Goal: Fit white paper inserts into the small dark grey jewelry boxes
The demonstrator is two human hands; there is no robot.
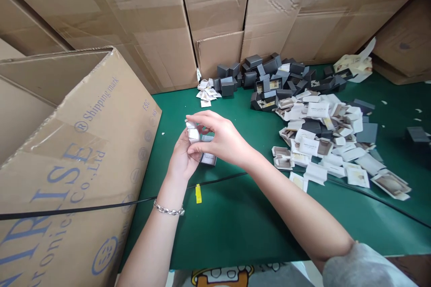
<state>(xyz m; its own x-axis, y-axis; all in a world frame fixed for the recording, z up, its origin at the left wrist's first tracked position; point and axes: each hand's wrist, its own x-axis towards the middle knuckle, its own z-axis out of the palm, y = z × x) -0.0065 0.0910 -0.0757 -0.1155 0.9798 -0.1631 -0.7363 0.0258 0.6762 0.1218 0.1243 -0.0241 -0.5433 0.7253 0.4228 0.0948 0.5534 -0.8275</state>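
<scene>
My left hand [183, 156] is closed around a small white folded-card box [193, 135] above the green table. Reaching in from the right, my right hand [226, 136] pinches the same box, its thumb and fingers on either side of it. Just beneath my fingers is a small grey box with a printed white face [208, 158]; my hands partly cover it, and I cannot tell whether it rests on the table. A yellow tag [198, 193] on a black cord lies nearer to me.
At the left stands a large open carton [111, 143]. Dark grey boxes [266, 76] are heaped at the back, with opened white boxes [319, 143] piled to the right. Small white packets [207, 92] lie behind my hands. A black cord [229, 178] crosses the green table [235, 219].
</scene>
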